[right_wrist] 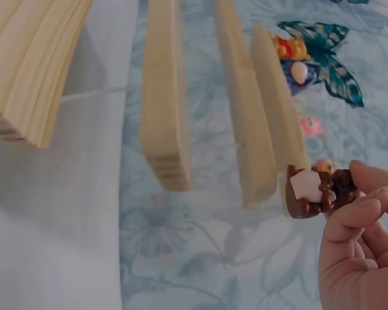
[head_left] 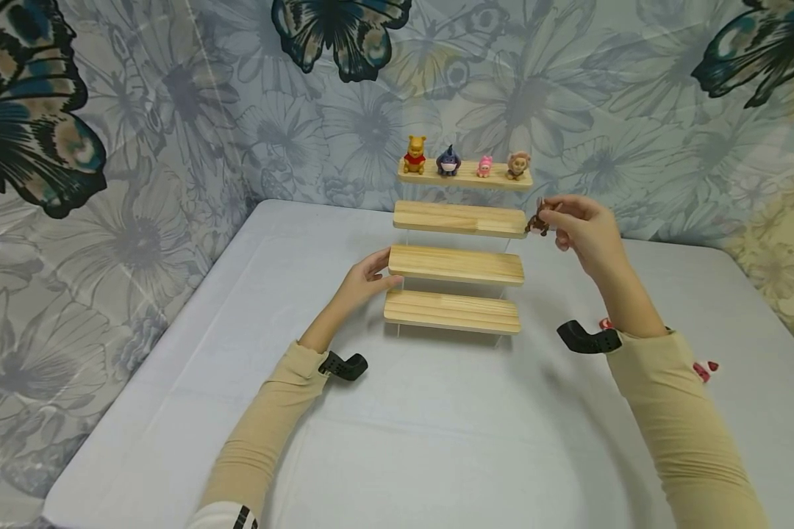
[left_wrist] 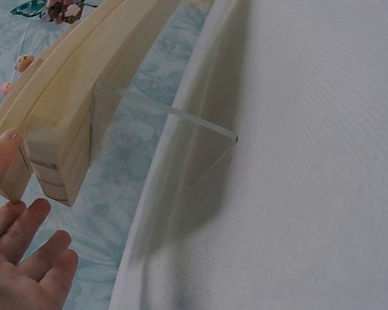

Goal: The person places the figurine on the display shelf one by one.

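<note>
A four-tier wooden display shelf [head_left: 456,264] with clear supports stands on the white table. My left hand [head_left: 364,281] grips the left end of the second tier from the bottom, its thumb [left_wrist: 1,155] on one side and fingers on the other. Beside the right end of the tier below the top, my right hand [head_left: 589,231] pinches a small brown figurine [right_wrist: 310,190] with a pale patch between thumb and fingertips. The top tier carries a yellow bear figurine [head_left: 414,155] in red, a blue-purple donkey figurine [head_left: 448,162], a pink figurine [head_left: 484,167] and a tan, fluffy-headed figurine [head_left: 519,165].
Small red and pink pieces [head_left: 701,372] lie on the table at the right, partly behind the right sleeve [head_left: 675,411]. Behind the table [head_left: 437,441] hangs a floral cloth [head_left: 370,132] with large butterflies. Black cameras [head_left: 589,338] are strapped to both wrists.
</note>
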The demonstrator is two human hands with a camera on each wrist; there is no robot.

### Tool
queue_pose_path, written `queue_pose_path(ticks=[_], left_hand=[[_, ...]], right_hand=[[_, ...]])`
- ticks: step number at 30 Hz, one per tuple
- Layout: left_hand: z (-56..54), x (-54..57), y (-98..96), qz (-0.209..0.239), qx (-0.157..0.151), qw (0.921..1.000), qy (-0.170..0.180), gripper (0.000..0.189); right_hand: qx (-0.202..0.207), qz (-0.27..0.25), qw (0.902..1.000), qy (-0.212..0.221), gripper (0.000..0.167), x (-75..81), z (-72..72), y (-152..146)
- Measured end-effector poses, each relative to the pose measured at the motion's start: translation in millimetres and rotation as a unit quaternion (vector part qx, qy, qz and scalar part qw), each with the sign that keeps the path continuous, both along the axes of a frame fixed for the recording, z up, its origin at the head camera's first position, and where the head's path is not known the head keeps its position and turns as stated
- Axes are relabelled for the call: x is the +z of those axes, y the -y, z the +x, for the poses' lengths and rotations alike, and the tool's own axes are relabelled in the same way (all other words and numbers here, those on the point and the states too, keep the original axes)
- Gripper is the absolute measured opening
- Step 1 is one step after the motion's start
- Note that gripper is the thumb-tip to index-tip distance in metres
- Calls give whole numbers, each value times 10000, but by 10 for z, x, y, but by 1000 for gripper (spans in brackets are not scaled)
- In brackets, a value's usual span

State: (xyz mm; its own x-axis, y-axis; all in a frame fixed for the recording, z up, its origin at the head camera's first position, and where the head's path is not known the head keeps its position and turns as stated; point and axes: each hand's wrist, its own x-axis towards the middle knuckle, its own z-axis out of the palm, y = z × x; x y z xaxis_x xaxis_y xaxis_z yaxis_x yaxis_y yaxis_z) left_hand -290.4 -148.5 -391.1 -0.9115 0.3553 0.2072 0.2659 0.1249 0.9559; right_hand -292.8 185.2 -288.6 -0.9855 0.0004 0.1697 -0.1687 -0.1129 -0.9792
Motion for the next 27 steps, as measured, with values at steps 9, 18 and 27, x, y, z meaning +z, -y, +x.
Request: queue_pose_path(ticks=[9, 18, 27], left_hand=[[145, 197, -8, -147, -34, 9999, -5, 63], [141, 200, 0, -74, -99, 9999, -117, 62], [162, 215, 1, -46, -122, 9998, -127, 61]], right_hand=[[303, -288, 9990, -172, 13, 39, -85, 240], [335, -76, 9989, -329, 14, 69, -148, 469], [407, -201, 9985, -299, 13, 99, -201, 639]])
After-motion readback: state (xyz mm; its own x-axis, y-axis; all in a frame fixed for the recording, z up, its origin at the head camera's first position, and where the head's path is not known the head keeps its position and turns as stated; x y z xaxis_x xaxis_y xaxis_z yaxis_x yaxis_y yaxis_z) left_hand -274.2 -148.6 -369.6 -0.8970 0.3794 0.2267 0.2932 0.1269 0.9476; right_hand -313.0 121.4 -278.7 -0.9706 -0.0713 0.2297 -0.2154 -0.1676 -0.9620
